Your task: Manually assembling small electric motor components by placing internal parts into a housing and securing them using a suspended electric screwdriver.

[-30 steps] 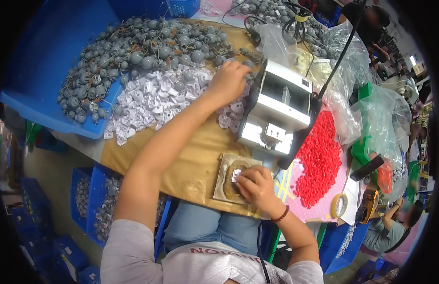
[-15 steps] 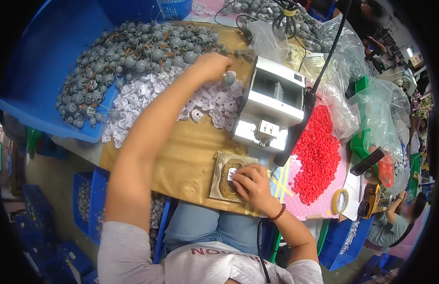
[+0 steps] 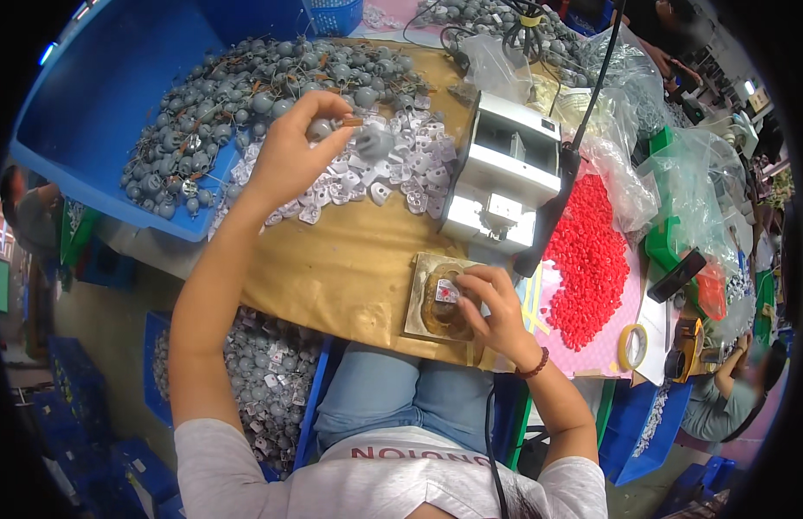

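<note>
My left hand [image 3: 302, 147] is raised over the heap of small white plastic pieces [image 3: 380, 169]. Its thumb and fingers close on a round grey part [image 3: 320, 129] with a brown strip [image 3: 353, 122] at the fingertips. A blurred grey ball [image 3: 375, 144] shows just beyond them; whether it joins the held part I cannot tell. Close to my lap, a square metal fixture [image 3: 419, 322] carries a white plastic piece [image 3: 445, 291] with a bit of red on it. My right hand [image 3: 498, 313] hovers at its right side, bent fingers apart and tips beside the white piece.
A white and black machine [image 3: 505, 173] stands behind the fixture. Red pieces [image 3: 591, 259] lie heaped to its right, beside a tape roll [image 3: 631, 346]. Grey balls [image 3: 263, 99] spill from a blue bin [image 3: 81, 147] at left. Other people [image 3: 721, 398] are at the sides.
My left hand has drawn back leftward and nearer from the heap. My right fingers have spread, and red now shows on the white piece. The whole view has shifted a little.
</note>
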Motion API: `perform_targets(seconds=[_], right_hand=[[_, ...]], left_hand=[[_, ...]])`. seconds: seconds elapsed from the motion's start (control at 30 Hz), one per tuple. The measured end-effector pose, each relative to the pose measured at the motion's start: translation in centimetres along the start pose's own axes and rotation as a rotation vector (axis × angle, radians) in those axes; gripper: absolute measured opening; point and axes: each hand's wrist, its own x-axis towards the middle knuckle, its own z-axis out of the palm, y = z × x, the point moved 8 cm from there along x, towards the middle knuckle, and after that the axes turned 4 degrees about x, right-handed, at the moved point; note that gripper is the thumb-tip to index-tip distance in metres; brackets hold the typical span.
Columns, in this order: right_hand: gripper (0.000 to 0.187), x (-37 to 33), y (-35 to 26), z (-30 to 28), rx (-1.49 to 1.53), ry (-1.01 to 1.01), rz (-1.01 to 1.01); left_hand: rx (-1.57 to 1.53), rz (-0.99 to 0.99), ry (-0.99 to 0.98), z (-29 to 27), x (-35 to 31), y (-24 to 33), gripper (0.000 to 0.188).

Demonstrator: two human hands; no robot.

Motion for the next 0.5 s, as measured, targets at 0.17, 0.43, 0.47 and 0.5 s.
perform_targets(seconds=[0.17,0.43,0.47,0.5], right_hand=[[0.027,2.0,-2.7,-0.6,0.062,0.055,-0.073],[0.045,1.7,-2.0,7.9,1.516,-0.09,0.873],[0.048,1.3,-2.3,7.7,1.453,-0.046,0.942],[0.048,1.0,-2.4,7.6,1.455,-0.044,0.941]], left_hand=[[-0.027,-0.124,-0.156,1.9,-3.5,1.7,0.015],[-0.172,0.087,-0.072,8.1,-13.6,5.9,0.019],[-0.047,0.206,-0.048,8.9,-15.3,6.8,0.022],[0.079,0.323,-0.022,9.7,-17.0,7.7,0.026]])
